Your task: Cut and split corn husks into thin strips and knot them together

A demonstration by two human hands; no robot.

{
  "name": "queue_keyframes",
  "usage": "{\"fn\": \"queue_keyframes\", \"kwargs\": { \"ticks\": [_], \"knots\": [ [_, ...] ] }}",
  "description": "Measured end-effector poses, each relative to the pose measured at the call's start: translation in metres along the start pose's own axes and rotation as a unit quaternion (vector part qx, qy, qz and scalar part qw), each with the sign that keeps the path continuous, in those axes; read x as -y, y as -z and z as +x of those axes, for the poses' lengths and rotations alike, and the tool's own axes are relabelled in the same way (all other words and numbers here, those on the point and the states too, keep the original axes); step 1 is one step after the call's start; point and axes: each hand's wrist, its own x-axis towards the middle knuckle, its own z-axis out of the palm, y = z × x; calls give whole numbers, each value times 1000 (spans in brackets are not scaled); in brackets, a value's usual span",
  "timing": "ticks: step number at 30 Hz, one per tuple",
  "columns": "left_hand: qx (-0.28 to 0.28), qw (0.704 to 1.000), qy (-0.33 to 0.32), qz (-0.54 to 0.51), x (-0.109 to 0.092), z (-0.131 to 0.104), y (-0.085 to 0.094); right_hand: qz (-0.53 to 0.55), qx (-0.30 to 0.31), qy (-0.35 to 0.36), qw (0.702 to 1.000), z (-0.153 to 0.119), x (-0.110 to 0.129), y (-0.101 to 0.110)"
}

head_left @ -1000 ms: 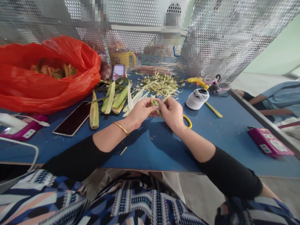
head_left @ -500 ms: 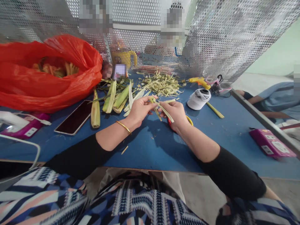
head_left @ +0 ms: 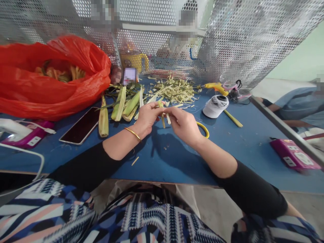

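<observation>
Over the middle of the blue table, my left hand [head_left: 148, 118] pinches pale green corn husk strips [head_left: 163, 120] between thumb and fingers. My right hand [head_left: 186, 125] comes in from the other side with its fingers closed on the same strips, and the two hands' fingertips meet. Short strip ends hang below the fingers; part of the piece is hidden. Just behind lie loose corn husks [head_left: 131, 107] and a heap of shredded husk [head_left: 174, 90]. A yellow scissor-like handle loop [head_left: 205, 130] shows beside my right wrist.
A red plastic bag [head_left: 83, 98] fills the left back, with a phone [head_left: 81, 126] in front. Toward the right stand a white thread spool [head_left: 214, 109], a yellow glue gun [head_left: 216, 88] and a purple power strip [head_left: 293, 153]. A perforated metal screen [head_left: 162, 40] closes the back.
My right hand has turned over and moved slightly left, its knuckles now on top. The long strip ends that pointed toward me no longer show. The yellow loop is more exposed.
</observation>
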Motion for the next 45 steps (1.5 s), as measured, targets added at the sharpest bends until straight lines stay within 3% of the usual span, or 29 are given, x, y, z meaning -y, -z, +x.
{"fn": "queue_keyframes", "kwargs": {
  "ticks": [3,5,9,13,17,23,28,31,34,39,45],
  "knots": [
    [14,999,-5,28,-2,-3,-2,-88,11,64,994,2,0,8],
    [42,998,-5,47,-3,-6,-4,-78,-37,61,994,5,-1,12],
    [109,993,-4,48,-6,-12,-6,-7,-134,-9,991,13,-7,17],
    [148,988,12,41,-6,-14,-6,19,-110,-99,989,18,-14,15],
    [160,986,46,29,-5,-16,-6,-14,-104,-118,987,15,-13,10],
    [100,994,35,31,-3,-16,-9,-41,-91,-95,990,12,-10,12],
    [59,994,78,-39,-7,-10,-6,-165,-23,62,984,14,-10,27],
    [46,993,100,-50,-9,-9,-6,-232,10,107,967,14,-6,29],
    [30,995,88,-29,-8,-8,-6,-225,5,74,972,9,0,23],
    [19,998,63,-10,-7,-5,-4,-80,52,-82,992,7,4,18],
    [55,993,86,-60,-12,-5,-2,-130,-32,-74,988,14,-11,23]
  ]
}}
